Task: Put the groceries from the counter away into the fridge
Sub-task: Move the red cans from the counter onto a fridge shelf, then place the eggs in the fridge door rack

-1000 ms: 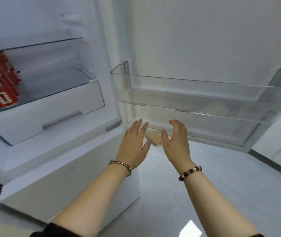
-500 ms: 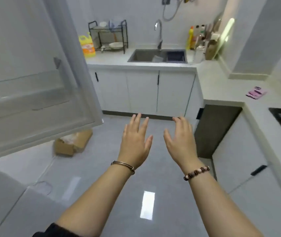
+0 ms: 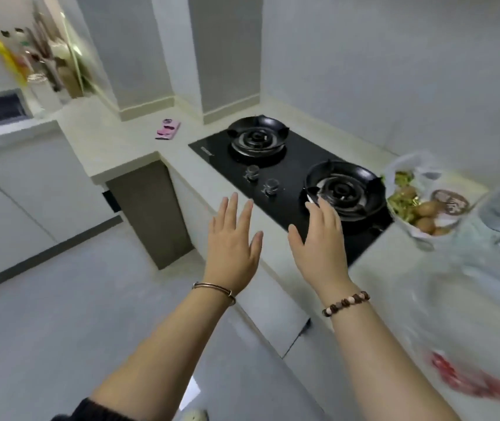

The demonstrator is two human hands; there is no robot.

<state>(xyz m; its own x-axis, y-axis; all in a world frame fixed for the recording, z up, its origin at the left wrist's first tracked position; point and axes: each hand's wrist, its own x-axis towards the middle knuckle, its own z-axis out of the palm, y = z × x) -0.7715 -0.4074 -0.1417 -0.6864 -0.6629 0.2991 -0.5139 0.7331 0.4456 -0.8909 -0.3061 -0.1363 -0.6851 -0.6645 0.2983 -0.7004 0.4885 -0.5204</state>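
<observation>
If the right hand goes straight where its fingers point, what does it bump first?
Probably the nearer round black burner ring on the black glass hob; the right hand may pass above it.

Head view, downward over counter (image 3: 394, 287)

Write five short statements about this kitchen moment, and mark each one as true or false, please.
1. The left hand and the right hand hold nothing, and their fingers are straight. True.
2. A pink phone lies on the counter, left of the gas hob. True.
3. A pot stands on the gas hob. False: nothing stands on it.
4. The grocery bag sits on the floor. False: it sits on the counter, right of the gas hob.
5. The left wrist wears a beaded bracelet. False: the left wrist wears a metal bangle; the beaded bracelet is on the right wrist.
</observation>
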